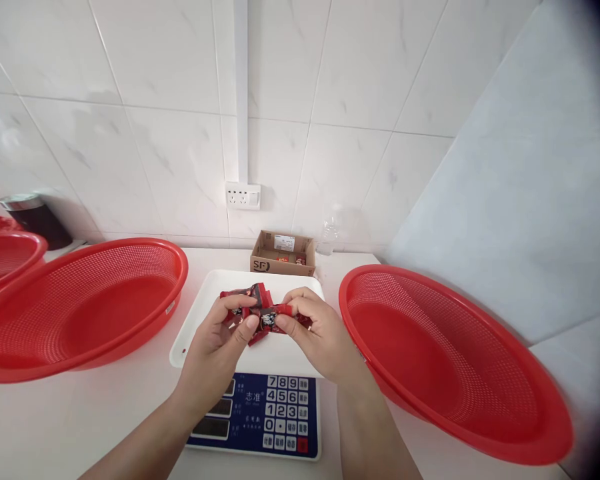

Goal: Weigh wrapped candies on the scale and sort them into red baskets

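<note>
Between my two hands is a small red-and-black wrapped packet (269, 319), pinched at both ends over the scale. My left hand (221, 337) closes thumb and fingers on its left end, and my right hand (316, 327) does the same on the right. More red packets (257, 292) show behind and below it; my fingers partly cover them, so I cannot tell whether they are held or lie on the pan. Underneath is the scale's white pan (195, 320), with the blue keypad panel (254, 417) in front of it.
Large red plastic baskets stand left (130, 320) and right (430, 373) of the scale, with another (10, 250) at the far left. Behind the pan is a cardboard box (283, 263) with a few packets inside. A clear bottle (330, 230) and a dark canister (37, 220) stand near the wall.
</note>
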`<state>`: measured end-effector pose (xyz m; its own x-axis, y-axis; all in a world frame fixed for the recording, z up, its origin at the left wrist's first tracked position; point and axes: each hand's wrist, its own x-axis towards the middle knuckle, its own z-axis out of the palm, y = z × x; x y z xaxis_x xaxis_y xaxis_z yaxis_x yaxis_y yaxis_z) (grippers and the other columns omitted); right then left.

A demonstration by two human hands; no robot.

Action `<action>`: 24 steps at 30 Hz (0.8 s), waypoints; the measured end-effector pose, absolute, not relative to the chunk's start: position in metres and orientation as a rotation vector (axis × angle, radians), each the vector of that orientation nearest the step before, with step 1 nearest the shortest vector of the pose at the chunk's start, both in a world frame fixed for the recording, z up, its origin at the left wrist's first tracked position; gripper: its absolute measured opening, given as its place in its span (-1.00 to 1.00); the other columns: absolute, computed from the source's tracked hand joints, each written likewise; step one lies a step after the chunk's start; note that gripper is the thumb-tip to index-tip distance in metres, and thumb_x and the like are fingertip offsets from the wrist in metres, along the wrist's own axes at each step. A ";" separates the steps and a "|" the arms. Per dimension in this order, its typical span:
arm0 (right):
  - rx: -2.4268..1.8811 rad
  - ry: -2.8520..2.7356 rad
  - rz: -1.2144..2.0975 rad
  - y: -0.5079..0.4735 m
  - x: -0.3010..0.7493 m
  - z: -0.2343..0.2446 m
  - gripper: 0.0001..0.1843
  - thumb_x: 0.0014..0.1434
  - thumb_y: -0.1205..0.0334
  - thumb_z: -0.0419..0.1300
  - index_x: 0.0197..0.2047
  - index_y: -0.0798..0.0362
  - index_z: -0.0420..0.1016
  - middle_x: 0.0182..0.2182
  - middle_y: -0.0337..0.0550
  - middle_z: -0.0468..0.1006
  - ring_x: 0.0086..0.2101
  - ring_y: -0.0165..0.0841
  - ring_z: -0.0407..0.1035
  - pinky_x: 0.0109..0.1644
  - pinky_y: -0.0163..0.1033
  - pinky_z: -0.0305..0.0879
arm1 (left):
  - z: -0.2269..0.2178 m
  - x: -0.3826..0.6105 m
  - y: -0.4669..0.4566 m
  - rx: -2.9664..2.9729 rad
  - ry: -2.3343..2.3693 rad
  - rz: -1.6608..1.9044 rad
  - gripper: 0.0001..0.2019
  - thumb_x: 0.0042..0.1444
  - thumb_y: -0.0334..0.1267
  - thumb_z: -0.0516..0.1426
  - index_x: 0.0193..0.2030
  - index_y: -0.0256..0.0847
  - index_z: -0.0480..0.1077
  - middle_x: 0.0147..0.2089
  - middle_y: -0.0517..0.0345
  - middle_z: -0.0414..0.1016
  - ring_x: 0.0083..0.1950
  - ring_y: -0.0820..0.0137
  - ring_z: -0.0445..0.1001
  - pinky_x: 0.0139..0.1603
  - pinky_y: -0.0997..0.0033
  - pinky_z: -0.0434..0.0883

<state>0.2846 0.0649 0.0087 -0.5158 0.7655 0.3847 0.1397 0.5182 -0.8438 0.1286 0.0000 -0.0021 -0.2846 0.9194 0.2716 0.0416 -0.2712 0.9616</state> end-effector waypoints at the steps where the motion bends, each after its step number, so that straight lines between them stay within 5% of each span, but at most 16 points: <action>1: -0.732 -1.948 0.996 0.065 0.286 0.010 -0.74 0.19 0.17 0.12 -0.51 0.04 0.26 -0.33 -0.23 0.32 -0.38 -0.46 0.24 -0.33 -0.31 0.21 | -0.002 0.127 0.000 1.258 1.285 1.633 -0.78 0.09 -0.10 0.13 -0.16 -0.11 0.36 -0.15 0.14 0.42 -0.14 0.42 0.41 -0.14 0.42 0.41; 10: -0.653 -1.911 1.012 0.056 0.296 0.018 -0.71 0.19 0.13 0.10 -0.53 0.04 0.25 -0.35 -0.20 0.33 -0.40 -0.44 0.23 -0.41 -0.32 0.16 | 0.006 0.121 -0.007 1.409 1.273 1.419 -0.73 0.13 -0.03 0.07 -0.38 -0.19 0.39 -0.40 0.17 0.39 -0.32 0.43 0.34 -0.26 0.42 0.34; 24: -0.682 -1.922 1.051 0.050 0.298 0.023 -0.79 0.12 0.08 0.20 -0.44 0.01 0.41 -0.30 -0.21 0.36 -0.40 -0.46 0.27 -0.42 -0.34 0.23 | 0.009 0.123 -0.010 1.426 1.227 1.504 -0.87 0.09 -0.18 0.15 -0.37 -0.13 0.48 -0.21 0.09 0.46 -0.08 0.34 0.40 -0.06 0.36 0.37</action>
